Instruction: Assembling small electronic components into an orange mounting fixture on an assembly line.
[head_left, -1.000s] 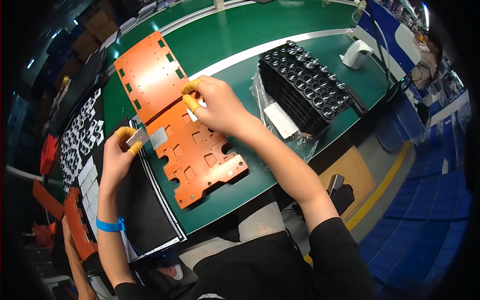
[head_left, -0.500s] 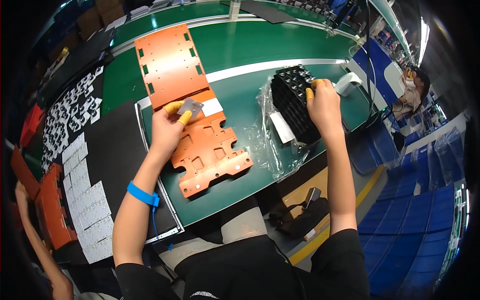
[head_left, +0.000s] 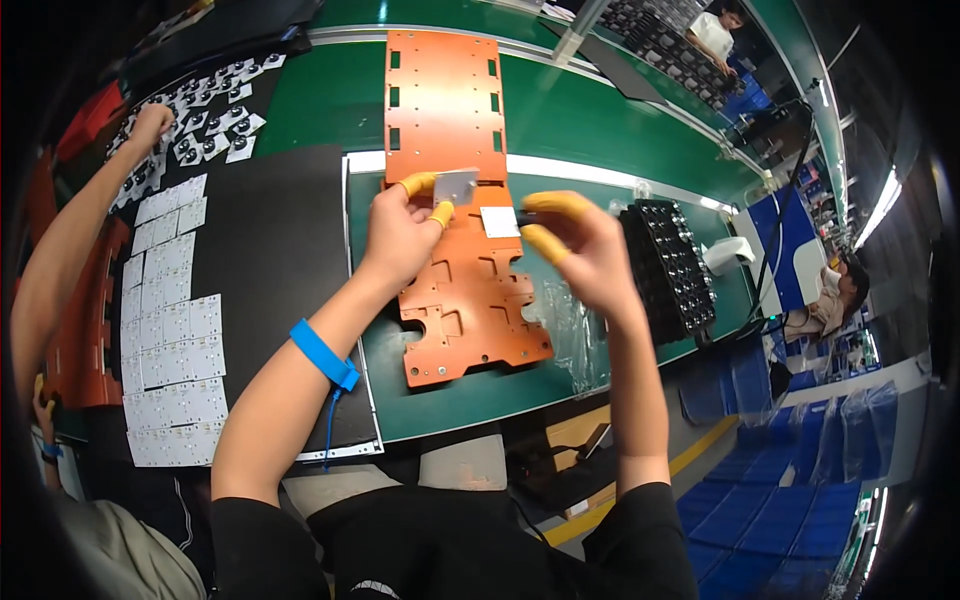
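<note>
My left hand, with yellow finger cots and a blue wrist strap, pinches a small grey square plate above an orange fixture. The fixture lies on the green table with its flat orange lid folded back. On its upper part rests a white square board. Just right of that board, my right hand, also in yellow finger cots, closes thumb and finger on a small black part, which looks like a lens; the fingers hide most of it. A black tray of lenses stands further right.
A black mat at left bears rows of white boards and boards with black lenses. A co-worker's arm reaches over them. Clear plastic wrap lies beside the tray. A white device stands right.
My right hand has moved left from the lens tray to beside the white board, now with a small black part in its fingers. My left hand still holds the plate. The view has turned.
</note>
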